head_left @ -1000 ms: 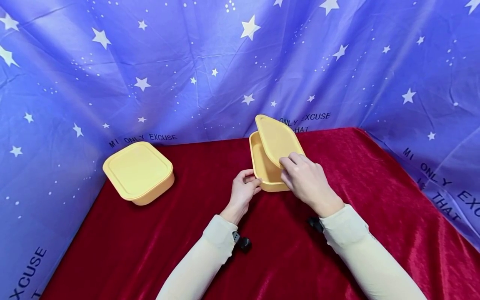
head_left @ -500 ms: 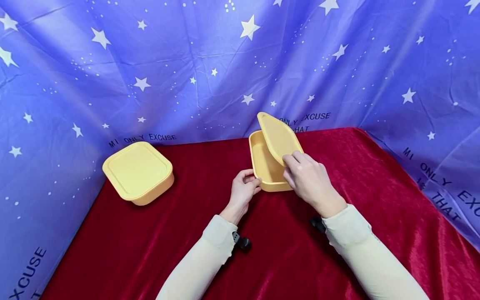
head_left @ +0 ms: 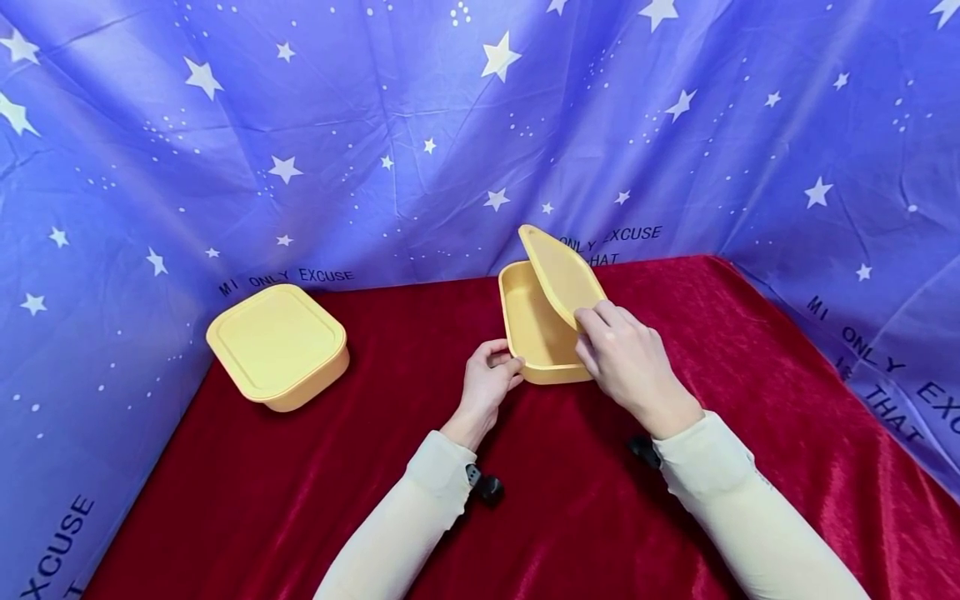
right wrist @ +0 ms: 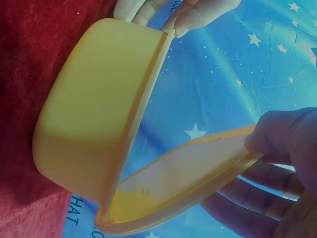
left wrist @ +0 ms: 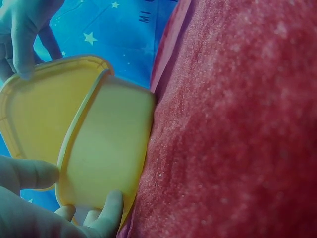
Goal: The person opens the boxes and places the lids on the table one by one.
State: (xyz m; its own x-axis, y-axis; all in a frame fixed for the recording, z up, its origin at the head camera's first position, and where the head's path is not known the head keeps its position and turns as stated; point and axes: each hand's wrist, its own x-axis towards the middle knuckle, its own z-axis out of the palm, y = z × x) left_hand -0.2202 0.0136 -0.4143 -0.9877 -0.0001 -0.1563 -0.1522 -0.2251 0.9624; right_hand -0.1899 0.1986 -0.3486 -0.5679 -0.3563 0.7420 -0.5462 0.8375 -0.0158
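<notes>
A yellow food container (head_left: 555,375) stands on the red cloth, its left part uncovered and its visible inside bare. My left hand (head_left: 486,379) grips its near left corner; in the left wrist view the thumb lies at the rim and fingers touch the wall. My right hand (head_left: 630,362) pinches the near edge of the yellow lid (head_left: 566,275). That lid is tilted, raised on its left side. In the right wrist view the lid (right wrist: 188,173) meets the container (right wrist: 94,99) at one end of the rim, with a wedge-shaped gap between them.
Over to the left sits a second yellow container (head_left: 276,342) with its lid on. Red velvet cloth (head_left: 555,500) covers the table. A blue-purple curtain (head_left: 420,125) with white stars and lettering rises behind and at both sides.
My right hand has shifted slightly right, tilting the lid up further and uncovering more of the container's inside. My left hand and the second container have stayed put.
</notes>
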